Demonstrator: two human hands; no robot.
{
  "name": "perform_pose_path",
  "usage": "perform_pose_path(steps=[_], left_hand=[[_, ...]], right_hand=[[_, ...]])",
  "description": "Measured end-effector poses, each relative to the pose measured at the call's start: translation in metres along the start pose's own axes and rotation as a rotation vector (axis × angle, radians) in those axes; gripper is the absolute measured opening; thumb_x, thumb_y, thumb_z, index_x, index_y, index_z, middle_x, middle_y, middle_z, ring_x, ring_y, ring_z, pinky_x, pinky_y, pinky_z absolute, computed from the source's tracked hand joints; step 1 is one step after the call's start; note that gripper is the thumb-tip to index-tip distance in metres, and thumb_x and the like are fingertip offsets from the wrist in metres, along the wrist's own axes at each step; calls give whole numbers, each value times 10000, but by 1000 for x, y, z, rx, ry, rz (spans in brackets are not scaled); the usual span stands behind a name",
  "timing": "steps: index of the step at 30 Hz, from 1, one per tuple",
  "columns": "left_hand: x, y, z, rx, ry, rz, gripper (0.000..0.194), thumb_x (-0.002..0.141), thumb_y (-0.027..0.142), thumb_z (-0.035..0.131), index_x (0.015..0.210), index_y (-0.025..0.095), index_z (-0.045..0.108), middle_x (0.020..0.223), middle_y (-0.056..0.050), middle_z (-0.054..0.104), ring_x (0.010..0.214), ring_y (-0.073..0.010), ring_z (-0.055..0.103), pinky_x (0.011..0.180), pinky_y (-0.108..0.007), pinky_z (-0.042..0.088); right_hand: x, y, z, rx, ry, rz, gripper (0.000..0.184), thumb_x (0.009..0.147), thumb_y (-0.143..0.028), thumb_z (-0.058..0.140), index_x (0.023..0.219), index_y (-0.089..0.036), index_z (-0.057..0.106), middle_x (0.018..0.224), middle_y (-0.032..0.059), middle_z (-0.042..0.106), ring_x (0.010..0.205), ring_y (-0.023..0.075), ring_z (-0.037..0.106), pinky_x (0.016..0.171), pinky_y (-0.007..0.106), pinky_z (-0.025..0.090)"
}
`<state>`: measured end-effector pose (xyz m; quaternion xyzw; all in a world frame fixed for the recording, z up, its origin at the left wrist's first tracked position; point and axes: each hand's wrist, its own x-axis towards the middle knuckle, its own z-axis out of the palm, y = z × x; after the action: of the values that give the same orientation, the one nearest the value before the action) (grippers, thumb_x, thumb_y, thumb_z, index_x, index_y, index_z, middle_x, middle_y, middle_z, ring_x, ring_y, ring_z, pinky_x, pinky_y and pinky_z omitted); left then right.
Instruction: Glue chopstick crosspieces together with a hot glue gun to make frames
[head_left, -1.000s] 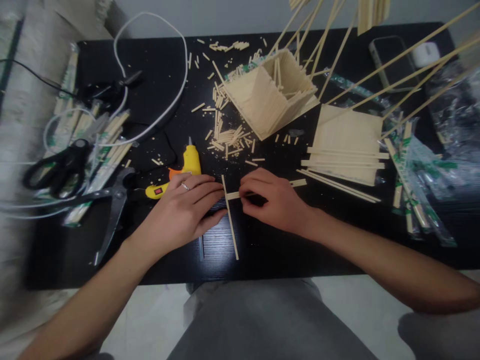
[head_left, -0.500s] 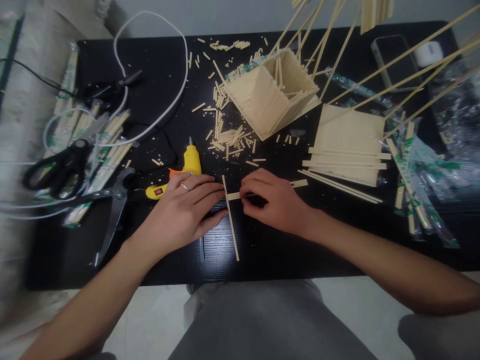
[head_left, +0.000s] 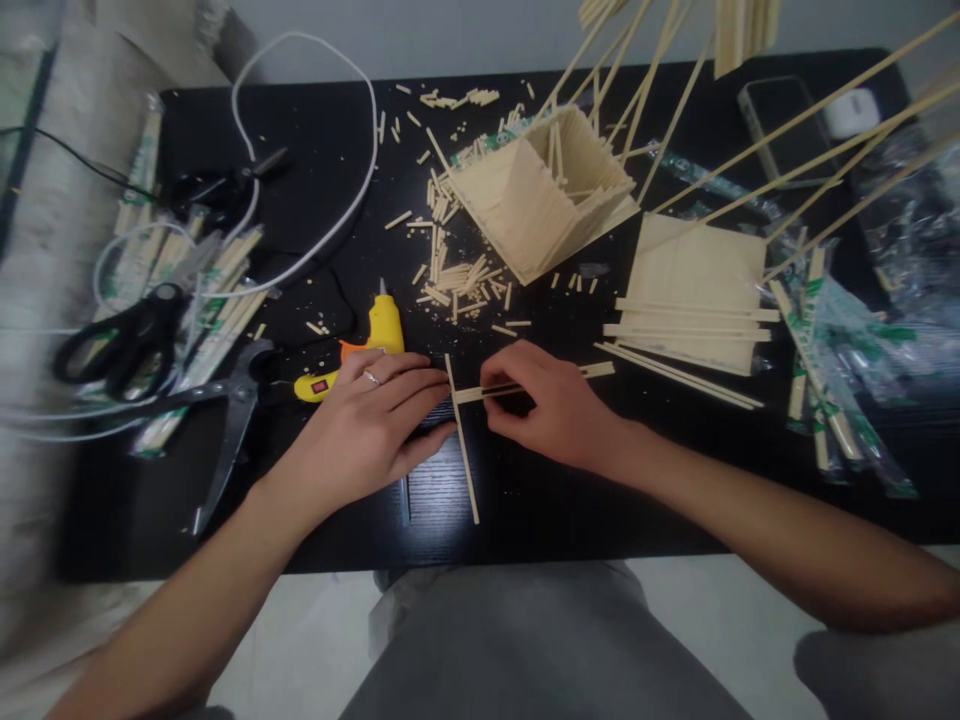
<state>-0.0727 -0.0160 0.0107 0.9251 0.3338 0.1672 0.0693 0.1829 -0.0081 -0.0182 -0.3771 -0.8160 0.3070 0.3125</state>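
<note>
Two bamboo sticks meet in a T on the black table (head_left: 525,500). My left hand (head_left: 367,425) lies flat, its fingertips pressing against the upright stick (head_left: 465,465), fingers together. My right hand (head_left: 551,405) pinches the crosswise stick (head_left: 596,371), whose left end butts against the upright one. A ring shows on my left hand. A yellow glue gun (head_left: 379,335) lies just behind my left hand.
A box of glued sticks (head_left: 536,190) stands behind, with cut stick bits (head_left: 454,275) scattered by it. A flat stick panel (head_left: 694,290) lies at right beside wrapped chopsticks (head_left: 821,370). Black scissors (head_left: 124,335), shears (head_left: 225,420) and a white cable (head_left: 330,220) lie left. A phone (head_left: 780,125) sits far right.
My right hand's fingers have shifted slightly on the crosswise stick, showing more of it. The left hand and upright stick stay put; the view moved a little.
</note>
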Motion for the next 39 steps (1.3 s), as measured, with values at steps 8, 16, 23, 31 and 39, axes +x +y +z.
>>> perform_pose_path(steps=[8,16,23,31,39], left_hand=[[1,0,0,-5,15,6,239,1027,322,688,1206,174,739,1197,-88,813,1184,-299,728,1036,-473,500],[2,1,0,-25,21,4,241,1020,313,694,1207,170,744,1202,-90,812,1184,-295,729,1033,-464,506],[2,-1,1,-53,25,-1,246,1003,291,709,1216,174,746,1204,-100,810,1189,-298,728,1042,-471,523],[2,-2,1,-42,17,-2,235,1015,301,697,1210,174,732,1197,-94,810,1195,-299,727,1047,-479,520],[1,-2,2,-27,34,10,232,1012,295,705,1204,165,725,1192,-97,809,1188,-292,729,1062,-467,522]], right_hand=[[-1,2,2,19,0,5,192,893,-69,627,982,-231,573,950,23,675,896,196,648,803,321,532],[-1,2,1,16,8,-7,178,893,-74,614,965,-230,569,937,23,671,889,198,642,801,326,532],[-2,2,2,11,-1,3,173,902,-85,616,972,-236,569,944,25,679,900,206,642,801,334,532],[-1,1,2,6,17,-13,179,904,-73,620,987,-227,579,958,38,690,907,208,647,808,335,535],[-2,1,1,11,6,8,181,899,-83,622,978,-239,576,948,25,693,907,209,650,805,335,536]])
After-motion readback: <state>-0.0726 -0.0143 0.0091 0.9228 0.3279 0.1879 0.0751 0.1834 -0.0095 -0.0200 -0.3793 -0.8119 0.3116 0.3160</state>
